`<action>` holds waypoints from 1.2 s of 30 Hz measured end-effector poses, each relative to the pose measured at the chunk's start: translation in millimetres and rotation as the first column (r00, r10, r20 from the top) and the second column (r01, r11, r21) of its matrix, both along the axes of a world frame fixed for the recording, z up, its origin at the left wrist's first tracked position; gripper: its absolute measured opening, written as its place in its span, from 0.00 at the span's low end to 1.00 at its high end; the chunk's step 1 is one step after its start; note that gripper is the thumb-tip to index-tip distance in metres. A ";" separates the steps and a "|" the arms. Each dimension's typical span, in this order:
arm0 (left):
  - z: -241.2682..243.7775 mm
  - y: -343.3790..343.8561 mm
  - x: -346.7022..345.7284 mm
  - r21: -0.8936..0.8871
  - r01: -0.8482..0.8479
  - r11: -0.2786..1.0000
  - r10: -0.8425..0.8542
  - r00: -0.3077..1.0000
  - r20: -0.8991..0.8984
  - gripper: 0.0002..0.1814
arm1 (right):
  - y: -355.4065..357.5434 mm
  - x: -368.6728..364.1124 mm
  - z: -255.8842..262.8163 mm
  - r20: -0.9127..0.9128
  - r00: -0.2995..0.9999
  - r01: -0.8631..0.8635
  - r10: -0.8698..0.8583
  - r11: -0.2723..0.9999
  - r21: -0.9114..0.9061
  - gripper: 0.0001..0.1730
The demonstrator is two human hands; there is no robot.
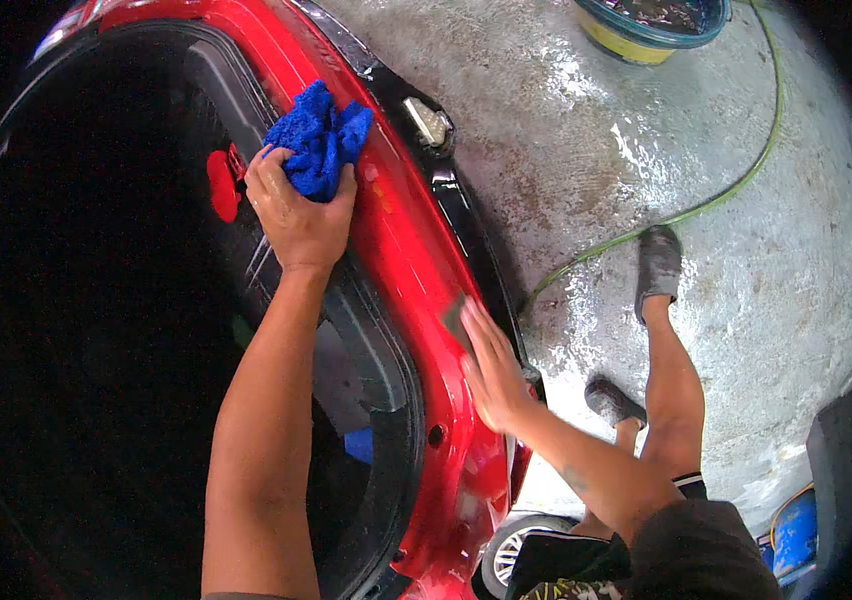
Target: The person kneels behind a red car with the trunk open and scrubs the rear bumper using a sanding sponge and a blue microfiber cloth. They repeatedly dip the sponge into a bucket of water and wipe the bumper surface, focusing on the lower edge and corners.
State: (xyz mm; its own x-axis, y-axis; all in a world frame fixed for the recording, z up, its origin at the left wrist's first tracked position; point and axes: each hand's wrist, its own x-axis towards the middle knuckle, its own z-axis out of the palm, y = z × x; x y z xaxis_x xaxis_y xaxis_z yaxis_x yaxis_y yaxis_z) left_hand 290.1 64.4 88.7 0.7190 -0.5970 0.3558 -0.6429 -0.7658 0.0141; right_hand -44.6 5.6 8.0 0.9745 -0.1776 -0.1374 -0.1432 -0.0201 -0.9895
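Note:
My left hand [304,221] grips a bunched blue microfiber cloth [317,139], resting at the red painted body edge [388,225] of a car. Lower down the same red panel, my right hand [497,367] lies nearly flat, fingers together, pressing a small dark grey pad [457,322] against the paint. Most of that pad is hidden under the fingers. Beside the panel runs a black rubber seal [414,420] around a large dark opening, whose inside is mostly too dark to make out.
Black trim with a clear lamp [428,122] borders the panel's outer side. A bucket [628,51] of dark liquid stands on the wet concrete floor [591,150]. Across the floor curves a green hose [726,196], touching my shoe [658,262]. A car wheel [512,551] shows below.

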 end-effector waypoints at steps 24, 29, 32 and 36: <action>-9.8 -7.7 7.7 -0.038 0.042 0.998 -0.044 0.998 -0.044 0.41 | -47.7 171.3 -56.5 0.167 0.985 0.050 -0.052 0.999 0.018 0.33; 0.1 -0.7 -0.2 0.014 -0.051 0.999 0.051 0.998 -0.044 0.40 | -4.5 -47.8 -39.7 0.056 0.989 -0.142 0.135 0.980 0.139 0.36; 2.1 -1.6 -2.2 0.036 -0.043 0.998 0.044 0.999 -0.028 0.41 | -25.0 60.4 -29.2 0.111 0.994 -0.030 0.023 0.997 0.066 0.35; -3.9 -22.6 3.9 0.014 0.014 1.000 -0.014 0.999 -0.033 0.41 | -49.8 194.1 -51.3 0.224 0.964 0.134 -0.140 0.990 0.041 0.33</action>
